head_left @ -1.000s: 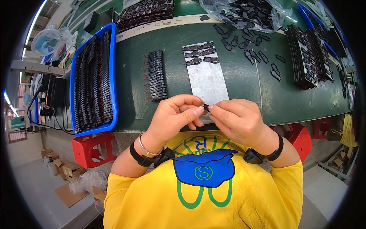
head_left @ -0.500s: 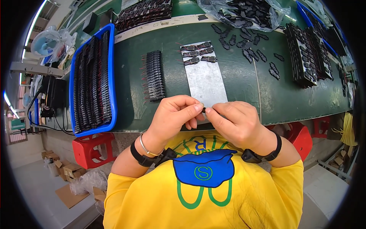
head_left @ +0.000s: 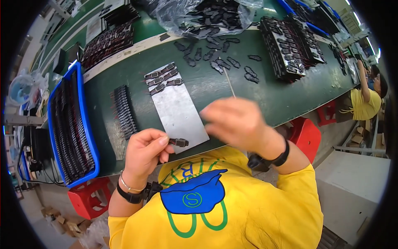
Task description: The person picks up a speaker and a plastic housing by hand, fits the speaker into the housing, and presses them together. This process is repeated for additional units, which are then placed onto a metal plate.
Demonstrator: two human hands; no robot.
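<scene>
Mostly undone: gray plate [head_left: 179,112] carries one short row of black clips [head_left: 162,79], loose clips [head_left: 226,62] remain. Left hand [head_left: 144,151] pinches one clip [head_left: 179,142]; right hand [head_left: 236,122] blurred, grip unclear.

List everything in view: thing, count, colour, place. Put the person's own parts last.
small part: one, black, pinched in the left hand's fingertips over the plate's near end
metal plate: one, grey, on the bench ahead of the hands; several black parts lie in rows at its far end
row of parts: one strip, black, left of the plate
tray: one, blue rim, far left, filled with dark parts
loose parts: many, black, scattered beyond the plate
thin stick: one, pale, among the loose parts
plastic bag: one, clear, holding black parts, far edge
bench: one, green
stools: red, under the bench
left hand: holding the small part
right hand: blurred, raised over the bench edge
</scene>
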